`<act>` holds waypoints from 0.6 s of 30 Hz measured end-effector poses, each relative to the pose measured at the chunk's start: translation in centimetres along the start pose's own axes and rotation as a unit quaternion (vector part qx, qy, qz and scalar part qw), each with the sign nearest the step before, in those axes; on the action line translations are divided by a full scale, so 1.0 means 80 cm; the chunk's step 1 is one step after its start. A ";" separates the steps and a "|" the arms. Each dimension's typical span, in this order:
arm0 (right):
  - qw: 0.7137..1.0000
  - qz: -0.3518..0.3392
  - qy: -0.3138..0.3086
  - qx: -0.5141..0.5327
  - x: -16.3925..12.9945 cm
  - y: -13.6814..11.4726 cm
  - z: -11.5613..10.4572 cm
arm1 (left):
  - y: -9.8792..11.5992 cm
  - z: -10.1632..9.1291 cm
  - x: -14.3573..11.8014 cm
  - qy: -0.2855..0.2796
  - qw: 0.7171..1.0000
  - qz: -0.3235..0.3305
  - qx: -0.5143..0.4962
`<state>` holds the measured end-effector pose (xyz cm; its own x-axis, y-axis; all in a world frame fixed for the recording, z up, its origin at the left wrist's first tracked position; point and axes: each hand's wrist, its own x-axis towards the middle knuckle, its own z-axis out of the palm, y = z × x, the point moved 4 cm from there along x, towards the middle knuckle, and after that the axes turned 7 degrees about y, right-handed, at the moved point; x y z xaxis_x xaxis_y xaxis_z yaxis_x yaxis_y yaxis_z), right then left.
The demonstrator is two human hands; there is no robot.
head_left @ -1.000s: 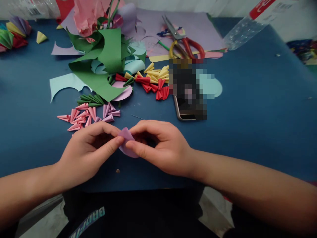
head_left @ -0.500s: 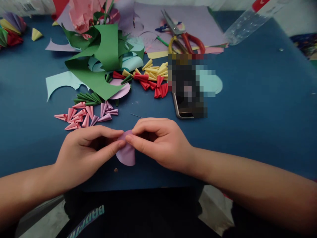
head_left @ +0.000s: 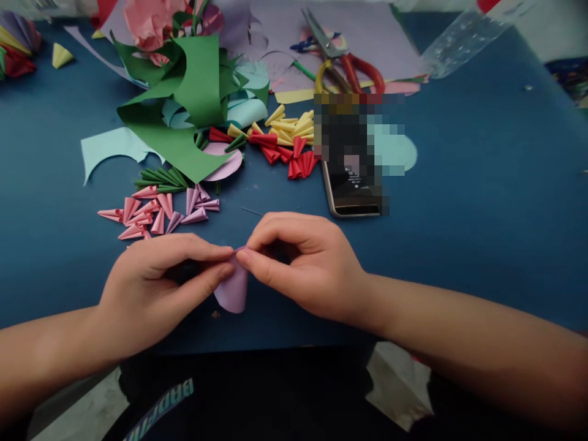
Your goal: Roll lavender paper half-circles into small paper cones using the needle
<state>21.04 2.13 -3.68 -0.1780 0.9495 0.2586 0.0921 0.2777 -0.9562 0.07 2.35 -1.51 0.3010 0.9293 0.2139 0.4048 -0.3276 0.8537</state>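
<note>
A small lilac paper piece (head_left: pixel 233 289) hangs curled between my two hands above the near edge of the blue table (head_left: pixel 482 202). My left hand (head_left: pixel 160 288) pinches its top from the left with thumb and forefinger. My right hand (head_left: pixel 303 263) pinches the same top edge from the right, fingertips almost touching the left ones. Just beyond my left hand lie small rolled paper cones, pink (head_left: pixel 138 215) and lilac (head_left: pixel 197 205).
A phone (head_left: pixel 356 193) lies right behind my right hand. Further back are green cones (head_left: pixel 160 179), red cones (head_left: pixel 294 158), yellow cones (head_left: pixel 289 127), curled green paper scraps (head_left: pixel 184 92), light-blue cutouts (head_left: pixel 110 147), lilac sheets, red-handled scissors (head_left: pixel 349 61) and a clear bottle (head_left: pixel 463 37).
The lilac piece has been rolled tighter and now hangs narrower and more upright from my fingertips. Both hands stayed in place, fingers pressed closer together.
</note>
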 end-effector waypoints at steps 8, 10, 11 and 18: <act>0.997 0.062 -0.003 0.055 0.000 0.006 -0.004 | -0.009 0.000 -0.002 0.032 0.995 -0.092 -0.022; 0.997 0.061 -0.017 0.037 0.001 0.006 -0.002 | -0.010 0.001 -0.002 0.036 0.993 -0.109 -0.041; 0.998 0.057 -0.020 0.026 0.002 0.005 -0.002 | -0.010 0.003 -0.002 0.033 0.992 -0.114 -0.047; 0.996 -0.048 -0.058 -0.045 0.002 0.000 -0.001 | -0.004 0.008 0.004 -0.050 0.997 -0.059 -0.019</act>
<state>21.08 2.28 -3.67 -0.3014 0.8965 0.3249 0.1554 0.3823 -0.9109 0.58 2.63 -1.99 0.3386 0.9388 0.0636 0.4102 -0.2081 0.8879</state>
